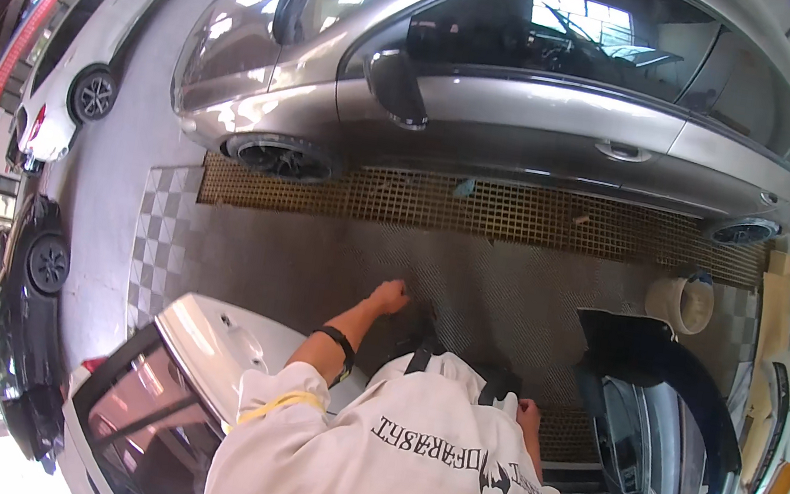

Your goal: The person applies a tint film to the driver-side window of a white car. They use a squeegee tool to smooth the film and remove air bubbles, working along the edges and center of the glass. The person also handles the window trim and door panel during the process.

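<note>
My left hand (391, 297) hangs out in front of me over the dark floor. Its fingers are curled into a loose fist, and nothing shows in them. A black band (335, 342) circles that forearm. Close to my right side is my right hand (529, 415), partly behind my white shirt (407, 451); its fingers are mostly hidden. To the left of me a white car door (226, 335) is swung out. On my right, nearest my right hand, stands a loose dark car panel (667, 361) with a curved edge.
A silver-grey car (533, 125) stands across the far side, beside a brown floor grating (402, 198). At the right is a whitish bucket (678, 305). A white car (88, 62) and a black car (32, 317) line the left. Cardboard (774, 321) leans at the right wall.
</note>
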A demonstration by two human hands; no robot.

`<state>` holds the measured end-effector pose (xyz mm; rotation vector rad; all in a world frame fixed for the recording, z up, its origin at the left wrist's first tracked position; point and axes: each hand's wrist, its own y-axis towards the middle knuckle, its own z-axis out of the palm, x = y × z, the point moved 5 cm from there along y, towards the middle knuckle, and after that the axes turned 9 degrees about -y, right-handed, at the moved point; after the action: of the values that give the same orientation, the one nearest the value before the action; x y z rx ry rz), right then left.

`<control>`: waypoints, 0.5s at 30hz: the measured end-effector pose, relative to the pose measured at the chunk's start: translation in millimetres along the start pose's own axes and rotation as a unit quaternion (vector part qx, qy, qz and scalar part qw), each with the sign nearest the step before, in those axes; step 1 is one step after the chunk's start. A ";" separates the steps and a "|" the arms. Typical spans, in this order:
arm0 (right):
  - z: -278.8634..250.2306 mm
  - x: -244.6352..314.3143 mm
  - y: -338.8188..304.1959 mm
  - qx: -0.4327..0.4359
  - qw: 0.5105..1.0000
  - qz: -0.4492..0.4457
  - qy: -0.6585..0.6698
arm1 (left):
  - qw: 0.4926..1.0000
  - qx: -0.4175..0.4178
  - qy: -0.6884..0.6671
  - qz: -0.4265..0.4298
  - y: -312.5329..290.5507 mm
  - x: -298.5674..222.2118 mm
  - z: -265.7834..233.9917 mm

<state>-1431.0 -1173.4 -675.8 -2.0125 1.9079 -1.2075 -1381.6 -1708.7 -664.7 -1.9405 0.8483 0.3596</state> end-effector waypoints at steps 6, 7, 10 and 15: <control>-29.4 76.7 50.0 0.058 0.986 0.097 0.123 | 1.000 0.006 0.021 0.004 65.6 -19.9 -38.9; -32.5 70.0 62.5 0.048 0.987 0.099 0.113 | 0.998 0.032 0.046 0.000 76.7 -41.0 -37.4; -25.4 28.5 107.6 0.028 0.987 0.116 0.104 | 0.994 0.053 0.100 0.008 102.0 -104.6 -36.5; -0.8 -64.0 211.5 0.035 0.995 -0.064 -0.063 | 0.982 -0.003 0.182 0.041 164.8 -148.8 -51.0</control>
<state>-1591.5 -1158.8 -827.0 -2.1486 1.6794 -1.1274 -1607.0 -1741.6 -663.0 -2.0123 1.1657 0.0527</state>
